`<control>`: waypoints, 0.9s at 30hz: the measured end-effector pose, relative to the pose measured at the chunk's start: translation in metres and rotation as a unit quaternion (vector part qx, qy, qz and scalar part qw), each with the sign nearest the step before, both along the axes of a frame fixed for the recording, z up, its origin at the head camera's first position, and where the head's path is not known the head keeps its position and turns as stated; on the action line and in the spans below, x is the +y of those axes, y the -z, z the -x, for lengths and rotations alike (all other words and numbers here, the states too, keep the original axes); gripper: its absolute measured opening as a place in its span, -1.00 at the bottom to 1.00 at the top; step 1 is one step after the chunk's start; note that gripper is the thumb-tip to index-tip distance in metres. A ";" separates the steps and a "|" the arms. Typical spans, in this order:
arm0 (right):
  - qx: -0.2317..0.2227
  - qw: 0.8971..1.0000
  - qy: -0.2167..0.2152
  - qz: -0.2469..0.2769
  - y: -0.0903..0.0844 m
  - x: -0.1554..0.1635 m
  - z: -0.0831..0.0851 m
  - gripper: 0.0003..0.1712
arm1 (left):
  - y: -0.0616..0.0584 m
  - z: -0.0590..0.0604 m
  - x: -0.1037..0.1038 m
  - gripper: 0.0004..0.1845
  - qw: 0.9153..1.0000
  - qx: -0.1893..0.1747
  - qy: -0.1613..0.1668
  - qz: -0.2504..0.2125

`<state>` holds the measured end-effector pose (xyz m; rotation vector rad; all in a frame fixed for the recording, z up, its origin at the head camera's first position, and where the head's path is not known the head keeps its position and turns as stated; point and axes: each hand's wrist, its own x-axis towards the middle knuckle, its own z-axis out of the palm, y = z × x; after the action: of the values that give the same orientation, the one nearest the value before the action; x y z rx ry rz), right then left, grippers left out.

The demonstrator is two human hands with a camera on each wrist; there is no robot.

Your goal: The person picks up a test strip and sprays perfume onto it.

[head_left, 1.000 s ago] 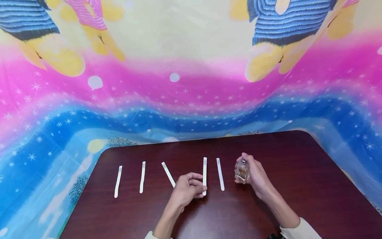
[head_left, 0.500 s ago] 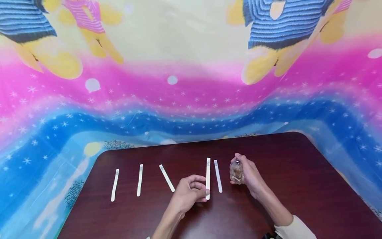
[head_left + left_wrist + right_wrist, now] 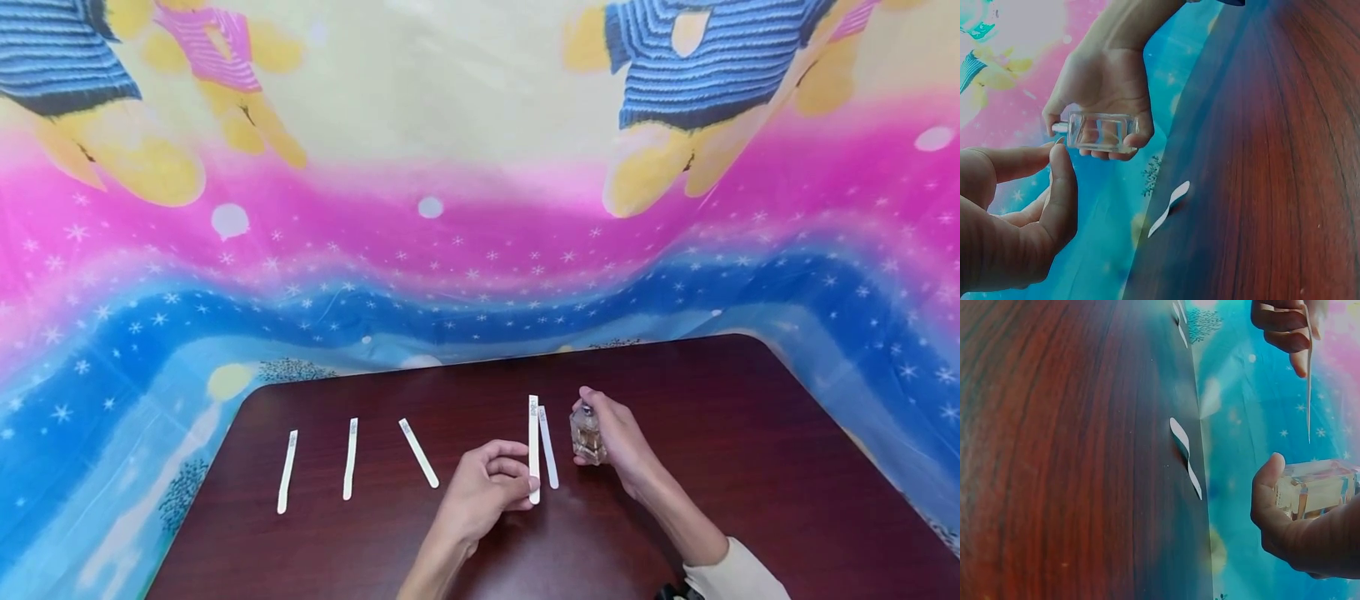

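My left hand (image 3: 487, 492) pinches a white paper test strip (image 3: 533, 446) near its lower, rounded end, with the labelled end pointing up. In the right wrist view that strip (image 3: 1309, 394) appears edge-on, above the bottle. My right hand (image 3: 618, 442) grips a clear glass perfume bottle (image 3: 587, 437), its index finger on the silver spray top (image 3: 1060, 127). A small gap separates the held strip from the bottle. Behind the held strip, another paper strip (image 3: 549, 450) lies on the table.
Three more labelled strips lie on the dark wooden table (image 3: 360, 550) to the left: a far-left strip (image 3: 287, 471), a second strip (image 3: 350, 458) and a slanted strip (image 3: 419, 452). A printed cloth (image 3: 450, 275) hangs behind the table edge.
My left hand has moved right with the pinched strip, which now nearly overlaps the lying strip in the head view. The right hand has shifted a little left with the bottle.
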<state>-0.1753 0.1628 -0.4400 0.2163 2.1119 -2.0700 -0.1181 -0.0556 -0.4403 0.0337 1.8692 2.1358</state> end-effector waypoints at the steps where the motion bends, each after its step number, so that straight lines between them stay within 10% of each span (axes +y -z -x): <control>1: -0.001 1.000 0.001 -0.002 0.000 0.000 0.001 -0.48 | 0.000 0.000 0.001 -0.53 1.000 0.000 -0.001 -0.001; 27: 0.020 0.992 0.045 -0.114 0.010 -0.011 0.007 -0.38 | 0.005 -0.006 0.013 -0.53 1.000 -0.008 -0.017 -0.019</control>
<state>-0.1818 0.1523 -0.4499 0.3088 2.4055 -1.8891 -0.1125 -0.0426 -0.4451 -0.0058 1.8320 2.1878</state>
